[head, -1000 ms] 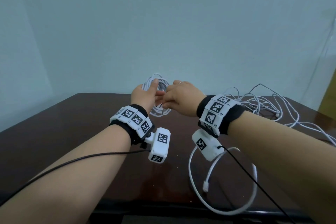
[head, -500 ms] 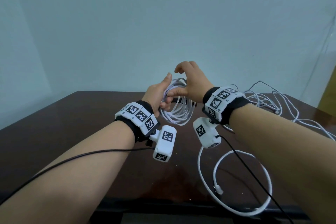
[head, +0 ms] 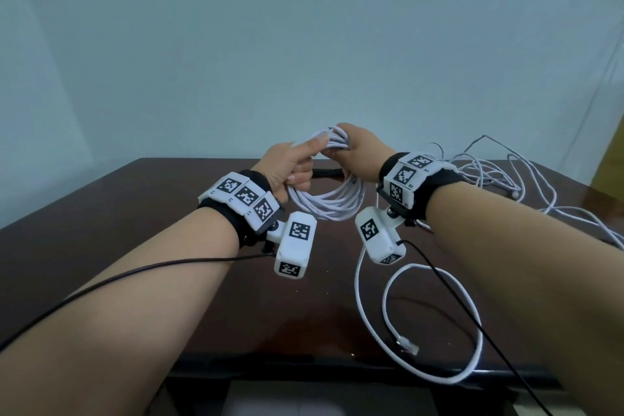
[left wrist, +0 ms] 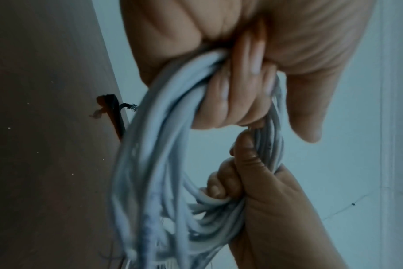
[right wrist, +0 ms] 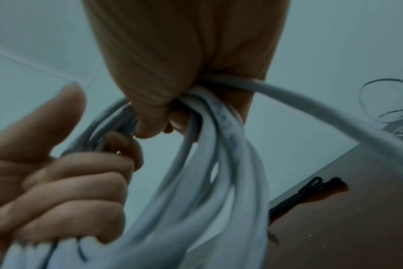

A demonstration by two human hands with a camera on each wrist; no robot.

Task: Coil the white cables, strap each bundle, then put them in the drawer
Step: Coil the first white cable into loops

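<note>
A coil of white cable hangs in the air above the dark table, held by both hands. My left hand grips the coil's left side with curled fingers, thumb raised along the top strands. My right hand grips the coil's top right, fingers wrapped round the bundle. The cable's loose tail runs down from the right hand and loops over the table's front edge, ending in a clear plug. A black strap lies on the table behind the coil, also in the right wrist view.
A tangle of more white cables sprawls over the table's back right. Black camera leads trail from both wrists. A pale wall stands close behind the table. A light surface shows below the table's front edge.
Both hands have come nearer and lower with the coil. The right hand, open-fingered above the coil half a second ago, now grips its top. The tail loop has shortened and shifted right.
</note>
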